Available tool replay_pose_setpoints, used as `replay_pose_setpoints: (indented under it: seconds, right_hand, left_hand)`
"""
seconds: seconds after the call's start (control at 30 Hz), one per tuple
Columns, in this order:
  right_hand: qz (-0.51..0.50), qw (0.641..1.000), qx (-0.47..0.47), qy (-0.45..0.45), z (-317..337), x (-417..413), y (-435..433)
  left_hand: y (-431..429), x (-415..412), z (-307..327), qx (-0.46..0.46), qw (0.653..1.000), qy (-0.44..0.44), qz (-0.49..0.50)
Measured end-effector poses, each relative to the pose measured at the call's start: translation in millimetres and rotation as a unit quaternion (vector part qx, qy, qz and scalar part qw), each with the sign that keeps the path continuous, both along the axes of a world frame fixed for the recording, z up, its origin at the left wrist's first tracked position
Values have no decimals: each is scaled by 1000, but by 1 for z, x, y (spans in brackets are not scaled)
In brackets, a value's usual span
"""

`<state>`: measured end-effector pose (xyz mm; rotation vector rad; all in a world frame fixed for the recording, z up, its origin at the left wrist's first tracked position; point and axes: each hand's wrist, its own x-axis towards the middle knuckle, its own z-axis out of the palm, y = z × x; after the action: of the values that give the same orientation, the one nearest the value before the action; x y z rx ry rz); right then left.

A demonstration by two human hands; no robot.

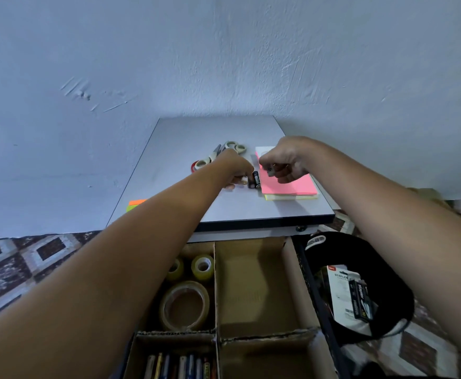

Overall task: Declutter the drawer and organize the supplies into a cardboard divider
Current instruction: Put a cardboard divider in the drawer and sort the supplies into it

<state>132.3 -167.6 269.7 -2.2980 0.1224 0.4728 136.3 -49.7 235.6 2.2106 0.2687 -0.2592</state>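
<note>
Before you, the white table stands beyond the cardboard divider, whose left compartment holds tape rolls. Your right hand, over the pink paper pad, is curled tight around a small grey object. Your left hand reaches down beside the black batteries lying on the table; whether it grips anything, I cannot tell.

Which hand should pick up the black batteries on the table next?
Probably the left hand: it is right beside the batteries, while the right hand is busy gripping a small item above the pink paper.
</note>
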Motion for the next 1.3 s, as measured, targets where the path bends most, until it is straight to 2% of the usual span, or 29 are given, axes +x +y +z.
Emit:
replay_pose_setpoints:
  seconds: [0.27,0.47,0.6,0.73,0.97,1.13,1.3]
  right_hand:
    - [-6,1000,-23,5,-13,21,0]
    - [41,996,-74,10,-10,22,14]
    - [55,993,-101,3,-9,23,23]
    - [52,994,-101,1,-11,21,26]
    - [49,994,-97,-22,-13,20,31]
    - [84,974,-210,-21,-15,16,43]
    - [80,947,-285,-122,-23,11,62]
  left_hand:
    - [-9,17,-10,29,999,1,21]
    - [-8,18,-8,11,999,42,14]
    - [2,19,-11,-23,998,26,46]
    - [16,12,-8,-88,992,47,80]
    - [39,-7,1,-152,982,60,92]
    - [56,-13,8,-152,981,35,118]
    - [66,-22,13,-151,981,23,121]
